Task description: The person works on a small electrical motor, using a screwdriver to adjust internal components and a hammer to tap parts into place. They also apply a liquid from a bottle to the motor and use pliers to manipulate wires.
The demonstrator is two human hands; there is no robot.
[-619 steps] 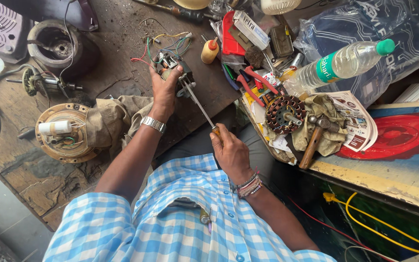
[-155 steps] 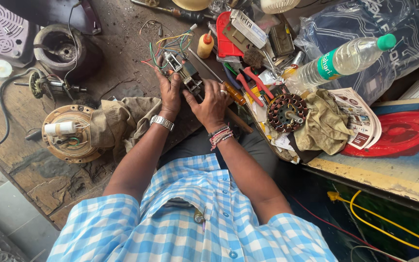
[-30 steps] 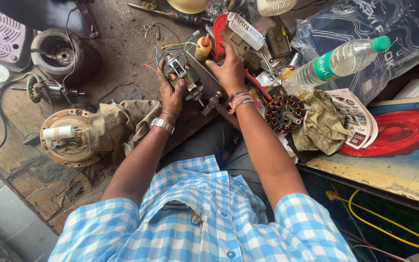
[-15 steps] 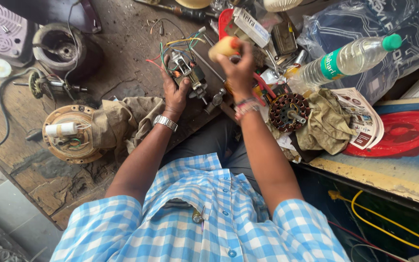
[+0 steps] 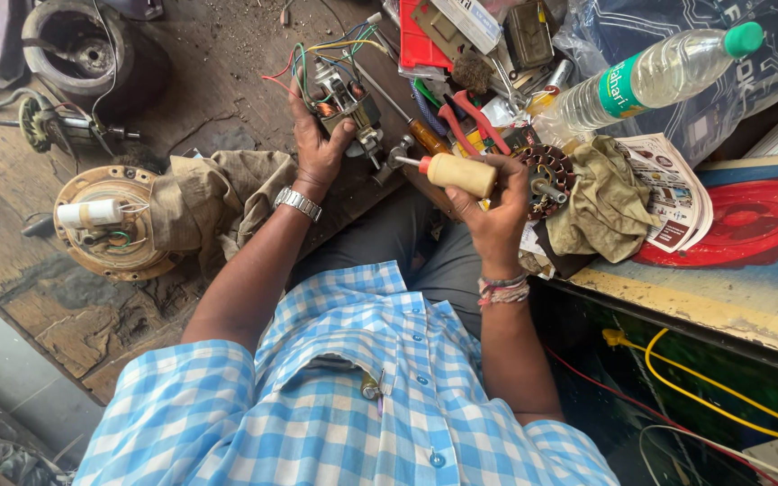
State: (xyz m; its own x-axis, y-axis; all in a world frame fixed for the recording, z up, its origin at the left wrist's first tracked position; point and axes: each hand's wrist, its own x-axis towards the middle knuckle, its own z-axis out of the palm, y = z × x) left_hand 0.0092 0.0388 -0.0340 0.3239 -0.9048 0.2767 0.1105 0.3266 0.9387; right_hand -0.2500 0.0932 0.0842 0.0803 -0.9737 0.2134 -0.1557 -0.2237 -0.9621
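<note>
My left hand (image 5: 317, 139), with a metal watch on the wrist, grips a small electric motor (image 5: 344, 94) with coloured wires on the worn wooden bench. My right hand (image 5: 497, 211) holds a small yellowish bottle with a red nozzle (image 5: 456, 171), its tip pointing left toward the motor. A wound stator core (image 5: 547, 175) lies just right of that hand, and a screwdriver (image 5: 407, 121) lies beside the motor.
A brown rag (image 5: 213, 193) and a round motor housing (image 5: 105, 220) lie left. Red-handled pliers (image 5: 470, 117), a tool clutter, a plastic water bottle (image 5: 650, 76), an olive cloth (image 5: 601, 207) and a red disc (image 5: 749, 220) sit right. A black pot-like part (image 5: 83, 49) stands far left.
My right hand has drawn back toward me with the small bottle, lowering it from above the clutter to beside the stator core. The left hand stays on the motor.
</note>
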